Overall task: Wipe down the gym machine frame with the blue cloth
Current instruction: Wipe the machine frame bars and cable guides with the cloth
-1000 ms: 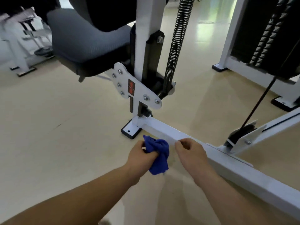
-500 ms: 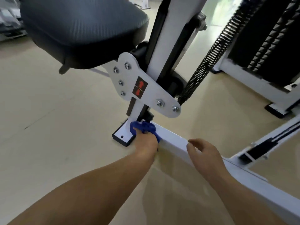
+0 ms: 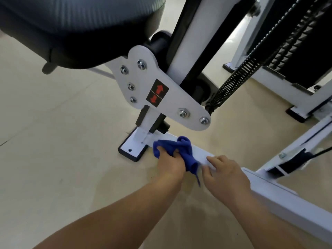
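Head view: left grip (image 3: 170,164) tight around blue cloth (image 3: 186,149) on frame (image 3: 287,203); right grip (image 3: 226,174) slack atop frame.

One blue cloth (image 3: 186,150) gripped in my left hand (image 3: 172,165); above it, six bolts (image 3: 142,64) and two red arrows (image 3: 159,89).

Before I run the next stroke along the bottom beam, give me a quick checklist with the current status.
1. Grip: the left hand holds the blue cloth bunched: ok.
2. Contact: the cloth lies on top of the base beam, close to the upright: ok.
3. Stroke path towards you: not ok, the right hand rests on the beam right beside the cloth.
4. Foot plate within reach of the cloth: ok, uncovered.
5. Far side of the beam wiped: cannot tell, hidden from view.
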Motion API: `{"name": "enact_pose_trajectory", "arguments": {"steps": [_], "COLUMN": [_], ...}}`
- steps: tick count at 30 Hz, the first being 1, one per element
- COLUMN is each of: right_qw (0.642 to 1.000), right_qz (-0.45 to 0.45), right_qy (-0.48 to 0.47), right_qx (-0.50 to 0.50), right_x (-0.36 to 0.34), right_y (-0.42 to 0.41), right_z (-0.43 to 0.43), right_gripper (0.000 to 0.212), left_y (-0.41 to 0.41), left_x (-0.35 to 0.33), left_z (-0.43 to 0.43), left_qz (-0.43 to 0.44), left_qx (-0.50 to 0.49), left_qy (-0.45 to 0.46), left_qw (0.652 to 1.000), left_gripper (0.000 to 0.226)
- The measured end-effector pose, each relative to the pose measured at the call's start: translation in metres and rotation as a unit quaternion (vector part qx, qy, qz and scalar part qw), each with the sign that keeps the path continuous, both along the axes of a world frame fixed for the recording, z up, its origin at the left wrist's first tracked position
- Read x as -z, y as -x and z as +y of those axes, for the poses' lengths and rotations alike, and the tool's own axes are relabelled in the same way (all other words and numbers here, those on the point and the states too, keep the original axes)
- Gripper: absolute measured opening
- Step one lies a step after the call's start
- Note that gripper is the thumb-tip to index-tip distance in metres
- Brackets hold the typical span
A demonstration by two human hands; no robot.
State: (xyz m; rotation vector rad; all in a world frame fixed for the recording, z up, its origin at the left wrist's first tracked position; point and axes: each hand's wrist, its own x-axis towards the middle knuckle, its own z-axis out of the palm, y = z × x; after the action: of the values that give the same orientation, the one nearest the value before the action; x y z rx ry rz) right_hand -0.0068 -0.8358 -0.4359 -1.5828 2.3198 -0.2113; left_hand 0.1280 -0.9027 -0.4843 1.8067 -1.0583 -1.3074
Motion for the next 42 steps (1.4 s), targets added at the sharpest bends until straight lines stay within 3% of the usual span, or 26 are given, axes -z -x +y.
{"name": "enact_pose_trajectory", "arguments": {"steps": [2, 4, 7, 13, 16, 19, 22, 24, 28, 32, 34, 35, 37, 38, 40, 42], "right_qw": [1.000, 1.000, 0.993, 0.990, 0.990, 0.991, 0.991, 0.990, 0.991, 0.989, 0.986, 0.983, 0.973, 0.973, 0.985, 0.993], "right_qz": [0.000, 0.004, -0.033, -0.029, 0.039, 0.022, 0.001, 0.008, 0.019, 0.009, -0.044, -0.095, -0.204, -0.215, -0.121, -0.052], "right_qy": [-0.011, 0.020, 0.098, 0.040, 0.042, 0.059, 0.068, 0.069, 0.063, 0.045, 0.031, 0.020, 0.000, 0.025, 0.095, 0.092], "right_qx": [0.000, -0.005, -0.054, -0.130, -0.131, -0.118, -0.115, -0.121, -0.119, -0.142, -0.160, -0.153, -0.104, -0.085, -0.079, -0.059], "right_x": [0.000, 0.001, 0.003, 0.004, 0.010, 0.014, 0.015, 0.015, 0.014, 0.012, 0.013, 0.012, 0.005, 0.002, -0.001, -0.001], "right_y": [-0.004, -0.015, -0.047, -0.109, -0.114, -0.107, -0.104, -0.106, -0.108, -0.104, -0.093, -0.085, -0.069, -0.061, -0.046, -0.035], "right_z": [-0.003, -0.008, -0.025, -0.071, -0.073, -0.074, -0.073, -0.070, -0.074, -0.072, -0.073, -0.074, -0.071, -0.067, -0.053, -0.036], "right_gripper": [0.036, 0.035, 0.032, 0.051, 0.049, 0.039, 0.030, 0.030, 0.033, 0.036, 0.042, 0.044, 0.042, 0.038, 0.033, 0.037], "left_y": [-0.017, -0.055, -0.111, -0.180, -0.177, -0.164, -0.174, -0.189, -0.189, -0.163, -0.166, -0.163, -0.147, -0.135, -0.110, -0.079], "left_x": [0.012, 0.021, 0.022, 0.012, 0.032, 0.067, 0.082, 0.084, 0.070, 0.082, 0.086, 0.081, 0.063, 0.052, 0.030, 0.018], "left_z": [0.012, 0.014, 0.007, -0.045, -0.068, -0.061, -0.049, -0.058, -0.071, -0.032, -0.034, -0.034, -0.023, -0.014, -0.002, 0.000], "left_qz": [0.053, 0.067, -0.022, -0.174, -0.291, -0.379, -0.405, -0.405, -0.383, -0.350, -0.329, -0.320, -0.249, -0.201, -0.115, -0.049], "left_qx": [0.065, 0.090, 0.052, 0.078, 0.196, 0.304, 0.387, 0.382, 0.299, 0.421, 0.419, 0.382, 0.251, 0.172, 0.067, 0.022], "left_qy": [-0.022, -0.018, 0.043, 0.182, 0.151, 0.084, 0.219, 0.289, 0.155, 0.261, 0.295, 0.305, 0.247, 0.210, 0.195, 0.202], "left_qw": [0.996, 0.994, 0.997, 0.965, 0.924, 0.870, 0.799, 0.779, 0.860, 0.795, 0.793, 0.811, 0.902, 0.941, 0.972, 0.978], "left_gripper": [0.024, 0.023, 0.015, 0.030, 0.035, 0.051, 0.048, 0.047, 0.045, 0.040, 0.039, 0.038, 0.034, 0.034, 0.034, 0.036]}}
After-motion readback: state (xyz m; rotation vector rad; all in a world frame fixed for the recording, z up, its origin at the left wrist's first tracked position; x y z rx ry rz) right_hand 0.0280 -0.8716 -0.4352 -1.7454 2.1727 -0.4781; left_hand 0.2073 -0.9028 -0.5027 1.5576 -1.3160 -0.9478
